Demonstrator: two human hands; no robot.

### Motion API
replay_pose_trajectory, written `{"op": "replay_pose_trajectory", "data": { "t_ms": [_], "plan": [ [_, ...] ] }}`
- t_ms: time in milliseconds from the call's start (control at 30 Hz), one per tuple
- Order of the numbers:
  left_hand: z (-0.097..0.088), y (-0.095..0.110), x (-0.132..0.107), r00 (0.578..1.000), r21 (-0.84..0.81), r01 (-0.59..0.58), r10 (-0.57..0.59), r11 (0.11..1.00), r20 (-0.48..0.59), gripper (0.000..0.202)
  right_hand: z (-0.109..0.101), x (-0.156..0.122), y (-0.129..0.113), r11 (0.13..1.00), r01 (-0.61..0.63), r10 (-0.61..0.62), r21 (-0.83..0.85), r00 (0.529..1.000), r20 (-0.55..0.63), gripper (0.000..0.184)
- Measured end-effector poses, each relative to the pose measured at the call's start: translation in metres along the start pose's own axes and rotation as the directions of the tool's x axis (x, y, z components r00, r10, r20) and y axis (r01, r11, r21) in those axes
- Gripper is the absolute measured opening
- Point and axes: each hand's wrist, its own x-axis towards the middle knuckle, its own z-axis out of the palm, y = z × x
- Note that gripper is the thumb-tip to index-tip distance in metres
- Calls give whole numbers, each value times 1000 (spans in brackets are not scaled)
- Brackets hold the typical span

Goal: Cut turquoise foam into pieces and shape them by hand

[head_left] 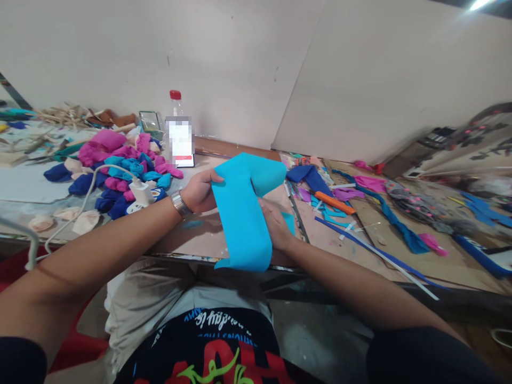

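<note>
A wide strip of bright blue paper [243, 218] is held up over the table's front edge, folded across at its top with its lower end curling toward me. My left hand [202, 190] pinches its upper left edge, thumb on the front face. My right hand [276, 224] is at the strip's right edge, below the fold; its fingers are partly hidden behind the strip. Another small blue piece [288, 223] lies on the table just beyond my right hand.
Left stands a heap of pink and blue crumpled bundles [116, 165] with a white charger [141, 191] and cable. A phone [181, 141] leans against a red-capped bottle [175, 96]. To the right are an orange-handled cutter [334, 202], colored scraps and long thin strips [376, 256].
</note>
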Motion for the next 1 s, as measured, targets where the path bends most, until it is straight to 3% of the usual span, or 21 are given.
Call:
{"op": "replay_pose_trajectory", "data": {
  "t_ms": [300, 667, 1000],
  "plan": [
    [1, 2, 0, 1000, -7, 3, -3, 1000, 3, 64, 7, -4, -2, 990, -55, 54, 128, 998, 14, 56],
    [-2, 6, 3, 999, -12, -45, 45, 999, -27, 62, 2, -2, -3, 998, 51, -50, -39, 999, 19, 65],
    [1, 5, -1, 1000, 22, 4, -3, 1000, -5, 66, 14, -10, -9, 967, -119, 126, 227, 992, -18, 51]
  ]
}}
